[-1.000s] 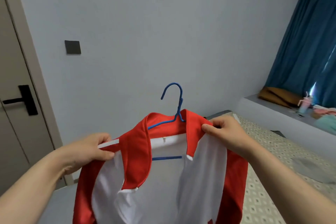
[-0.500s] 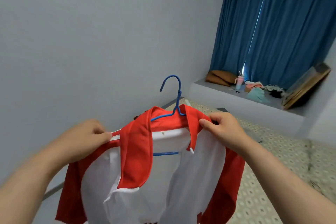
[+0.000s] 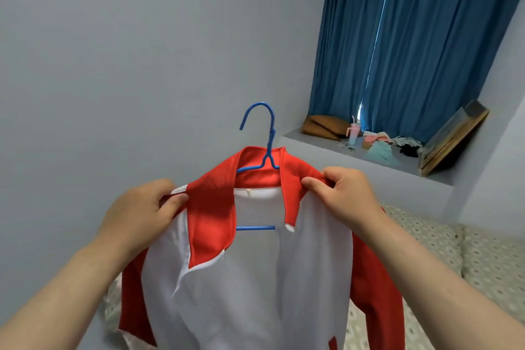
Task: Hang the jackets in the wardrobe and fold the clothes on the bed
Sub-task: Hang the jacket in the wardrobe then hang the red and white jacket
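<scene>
Red and white fabric is filling the near view: a jacket (image 3: 255, 278) is hanging open on a blue wire hanger (image 3: 272, 133), held up in the air in front of the person. The left hand (image 3: 142, 213) is pinching the jacket's left shoulder edge between thumb and curled fingers, and the right hand (image 3: 343, 196) is gripping the right shoulder beside the collar in the same way. The hanger's shoulders are sitting inside the collar, its lower bar is showing between the open fronts, and its hook is standing free above, catching on nothing.

Below and behind the jacket, the patterned bed (image 3: 483, 258) is lying to the right, and a plain grey wall (image 3: 142, 51) is rising to the left. Farther off, a window ledge (image 3: 312, 142) is carrying a brown cushion (image 3: 321, 125), a pink tumbler (image 3: 353, 132), loose garments (image 3: 380, 145) and a leaning picture frame (image 3: 451, 139), with blue curtains (image 3: 412, 51) drawn behind.

By my reading, this jacket is already seated on its hanger and is being squared up; carrying it to the wardrobe, which is not in view, is left to do, as is the folding on the bed.
</scene>
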`<control>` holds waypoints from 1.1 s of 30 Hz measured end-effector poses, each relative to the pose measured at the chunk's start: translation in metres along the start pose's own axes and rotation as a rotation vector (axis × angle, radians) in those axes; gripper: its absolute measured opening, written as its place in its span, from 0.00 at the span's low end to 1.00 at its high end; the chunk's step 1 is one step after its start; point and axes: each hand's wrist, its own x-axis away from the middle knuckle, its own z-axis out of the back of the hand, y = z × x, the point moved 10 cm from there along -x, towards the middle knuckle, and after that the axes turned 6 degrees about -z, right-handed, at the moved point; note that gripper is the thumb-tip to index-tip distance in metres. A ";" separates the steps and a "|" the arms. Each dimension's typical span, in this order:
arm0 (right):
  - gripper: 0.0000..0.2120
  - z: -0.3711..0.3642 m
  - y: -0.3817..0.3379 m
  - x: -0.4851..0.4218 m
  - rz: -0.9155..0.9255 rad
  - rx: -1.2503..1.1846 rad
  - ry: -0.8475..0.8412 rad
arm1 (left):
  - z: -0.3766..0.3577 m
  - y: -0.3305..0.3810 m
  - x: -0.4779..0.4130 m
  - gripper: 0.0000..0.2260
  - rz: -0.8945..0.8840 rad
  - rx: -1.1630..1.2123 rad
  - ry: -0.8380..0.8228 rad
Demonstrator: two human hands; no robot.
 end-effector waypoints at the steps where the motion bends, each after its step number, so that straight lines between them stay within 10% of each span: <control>1: 0.19 -0.005 0.003 -0.009 0.015 0.043 0.000 | -0.004 -0.002 -0.007 0.14 0.007 -0.014 0.025; 6: 0.09 -0.047 0.007 -0.054 0.102 0.031 -0.043 | -0.035 -0.013 -0.046 0.15 -0.033 -0.031 0.056; 12: 0.22 -0.111 0.024 -0.112 0.023 0.241 -0.056 | -0.056 -0.071 -0.086 0.16 0.007 -0.072 0.150; 33: 0.22 -0.375 -0.094 -0.180 0.501 0.045 -0.314 | -0.042 -0.277 0.000 0.14 0.374 -0.224 0.322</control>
